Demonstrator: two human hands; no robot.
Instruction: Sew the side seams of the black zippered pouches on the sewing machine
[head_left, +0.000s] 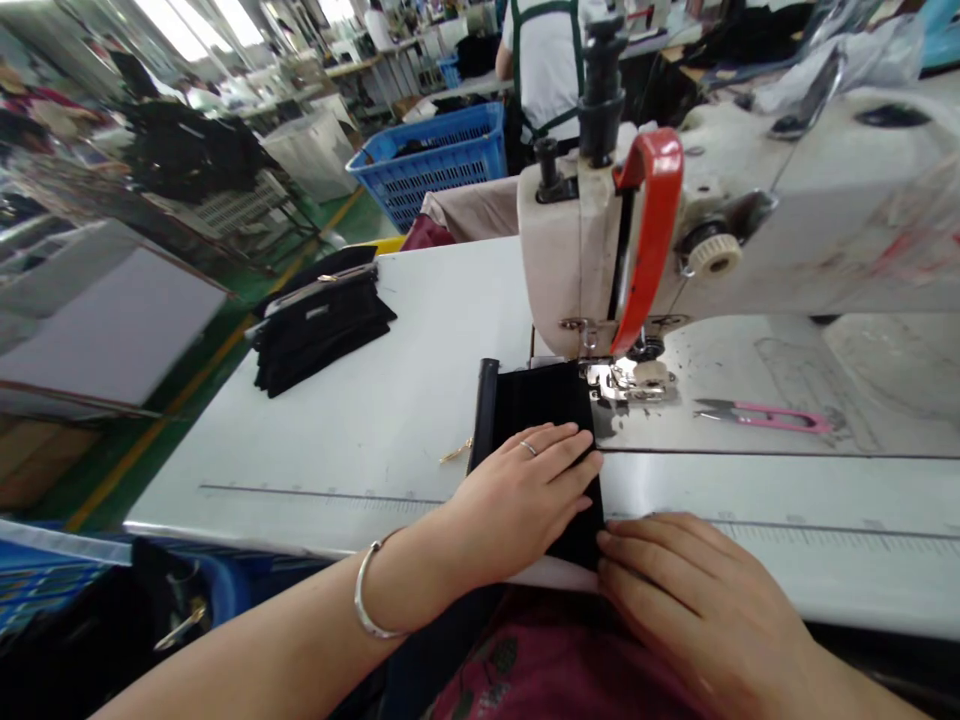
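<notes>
A black fabric piece (536,395) lies on the white sewing table, its upper right corner close to the presser foot (619,382) of a sewing machine. Along its left side runs a dark rolled edge, with a gold zipper pull (456,452) sticking out. My left hand (517,495), wearing a ring and a bracelet, rests flat on the fabric with fingers stretched toward its right edge. At the lower right corner, by the table's front edge, my right hand (675,580) has its fingers together on the fabric's edge; its thumb is hidden.
Pink-handled thread snips (780,416) lie on the machine bed to the right. A stack of black pieces (322,325) sits at the table's far left. Beyond the table stand a blue basket (435,150) and a person (547,70). Another blue basket (45,575) is at the lower left.
</notes>
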